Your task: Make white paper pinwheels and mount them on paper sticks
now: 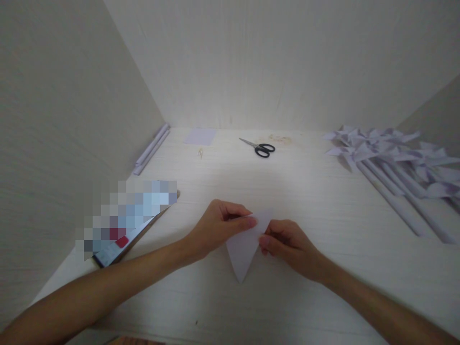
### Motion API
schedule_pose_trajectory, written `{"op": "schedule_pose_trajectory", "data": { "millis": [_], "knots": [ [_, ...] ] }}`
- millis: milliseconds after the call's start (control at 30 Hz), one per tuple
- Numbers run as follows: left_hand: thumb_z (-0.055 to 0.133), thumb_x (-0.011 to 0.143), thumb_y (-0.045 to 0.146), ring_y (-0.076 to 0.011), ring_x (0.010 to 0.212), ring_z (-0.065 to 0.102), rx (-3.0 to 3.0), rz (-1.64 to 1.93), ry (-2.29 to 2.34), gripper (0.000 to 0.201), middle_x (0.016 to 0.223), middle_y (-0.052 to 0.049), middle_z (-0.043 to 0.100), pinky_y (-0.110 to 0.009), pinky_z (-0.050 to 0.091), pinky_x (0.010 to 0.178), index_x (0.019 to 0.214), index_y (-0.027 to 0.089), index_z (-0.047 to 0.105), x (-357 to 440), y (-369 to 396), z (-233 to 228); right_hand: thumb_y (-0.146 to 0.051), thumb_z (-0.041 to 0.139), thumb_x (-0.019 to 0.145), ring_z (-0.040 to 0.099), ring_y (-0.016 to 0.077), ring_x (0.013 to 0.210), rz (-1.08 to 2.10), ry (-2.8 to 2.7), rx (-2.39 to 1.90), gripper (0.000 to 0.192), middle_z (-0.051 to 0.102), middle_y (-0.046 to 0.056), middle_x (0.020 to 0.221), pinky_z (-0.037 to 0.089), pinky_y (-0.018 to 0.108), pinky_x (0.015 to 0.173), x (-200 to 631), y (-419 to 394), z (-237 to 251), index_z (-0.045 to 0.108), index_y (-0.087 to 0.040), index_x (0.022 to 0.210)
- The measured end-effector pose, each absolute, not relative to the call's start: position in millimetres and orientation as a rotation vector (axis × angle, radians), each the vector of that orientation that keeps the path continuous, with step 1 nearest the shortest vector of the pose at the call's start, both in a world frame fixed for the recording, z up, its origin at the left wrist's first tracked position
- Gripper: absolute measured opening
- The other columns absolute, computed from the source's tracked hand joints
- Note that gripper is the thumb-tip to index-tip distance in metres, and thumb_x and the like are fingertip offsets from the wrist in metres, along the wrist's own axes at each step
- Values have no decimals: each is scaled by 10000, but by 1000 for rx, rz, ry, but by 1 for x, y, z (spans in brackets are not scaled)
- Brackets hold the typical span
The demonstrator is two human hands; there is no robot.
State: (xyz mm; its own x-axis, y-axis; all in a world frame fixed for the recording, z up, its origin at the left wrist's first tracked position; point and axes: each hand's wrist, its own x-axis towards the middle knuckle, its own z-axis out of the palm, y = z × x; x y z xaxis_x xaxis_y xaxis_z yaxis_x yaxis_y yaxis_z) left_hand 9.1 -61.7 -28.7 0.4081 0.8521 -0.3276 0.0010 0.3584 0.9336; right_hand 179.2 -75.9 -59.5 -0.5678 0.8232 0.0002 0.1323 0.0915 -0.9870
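A pale sheet of paper (242, 254), folded to a triangle, is held over the table with one point toward me. My left hand (223, 223) pinches its upper left part, thumb on top and fingers behind. On the right edge, the thumb and fingertips of my right hand (283, 242) are closed on the same paper. The fingers behind the paper are partly hidden.
Scissors (260, 147) with black handles lie at the back, left of them a square paper (200, 136) and small pale bits (200, 153). Rolled paper tubes (153, 149) rest far left, a phone (132, 230) nearer. Several paper pinwheels (388, 148) are piled right.
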Motion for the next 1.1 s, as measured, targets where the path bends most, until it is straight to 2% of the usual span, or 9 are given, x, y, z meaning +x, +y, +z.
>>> {"op": "schedule_pose_trajectory", "data": {
  "millis": [200, 300, 433, 533, 667, 867, 1100],
  "knots": [
    [651, 603, 266, -72, 448, 454, 1039, 660, 1099, 127, 498, 13, 574, -189, 301, 431, 559, 146, 646, 12, -65, -32, -303, 601, 681, 381, 43, 380, 1411, -1363, -1092, 182, 458, -51, 483, 291, 170, 342, 177, -72, -58, 487, -169, 632],
    [635, 620, 291, -77, 457, 461, 1027, 645, 1084, 145, 532, 6, 590, -191, 301, 430, 605, 149, 660, 12, -65, -35, -275, 633, 647, 410, 47, 353, 1436, -1227, -1060, 158, 497, -56, 466, 320, 166, 322, 177, -67, -57, 523, -172, 693],
    [629, 633, 284, -88, 515, 506, 1023, 653, 1068, 150, 627, -9, 633, -198, 344, 480, 705, 160, 672, 12, -65, -37, -243, 659, 619, 428, 39, 357, 1529, -1118, -992, 147, 524, -55, 458, 325, 146, 320, 177, -65, -58, 545, -167, 672],
    [658, 604, 254, -97, 567, 532, 1024, 702, 1081, 155, 675, -11, 643, -203, 368, 523, 731, 165, 655, 13, -65, -38, -237, 665, 614, 424, 33, 353, 1582, -1100, -987, 142, 524, -58, 449, 328, 142, 324, 176, -65, -59, 548, -164, 648],
    [677, 578, 237, -93, 575, 526, 998, 721, 1069, 133, 659, -11, 626, -205, 369, 538, 650, 143, 617, 14, -65, -38, -227, 676, 600, 431, 33, 361, 1571, -1119, -1012, 133, 528, -57, 451, 348, 146, 332, 174, -66, -57, 568, -158, 636],
    [668, 588, 237, -98, 617, 526, 993, 713, 1023, 119, 716, -20, 622, -210, 373, 557, 584, 137, 605, 14, -66, -40, -196, 729, 498, 456, 51, 379, 1459, -1139, -1131, 155, 562, -43, 468, 398, 174, 359, 173, -65, -57, 612, -167, 596],
    [666, 582, 257, -95, 589, 505, 1046, 740, 1069, 132, 666, -15, 601, -209, 368, 533, 569, 138, 610, 16, -67, -42, -215, 667, 585, 468, 66, 441, 1366, -1245, -1216, 44, 561, -28, 483, 409, 189, 411, 174, -69, -53, 651, -178, 566]
  ]
}}
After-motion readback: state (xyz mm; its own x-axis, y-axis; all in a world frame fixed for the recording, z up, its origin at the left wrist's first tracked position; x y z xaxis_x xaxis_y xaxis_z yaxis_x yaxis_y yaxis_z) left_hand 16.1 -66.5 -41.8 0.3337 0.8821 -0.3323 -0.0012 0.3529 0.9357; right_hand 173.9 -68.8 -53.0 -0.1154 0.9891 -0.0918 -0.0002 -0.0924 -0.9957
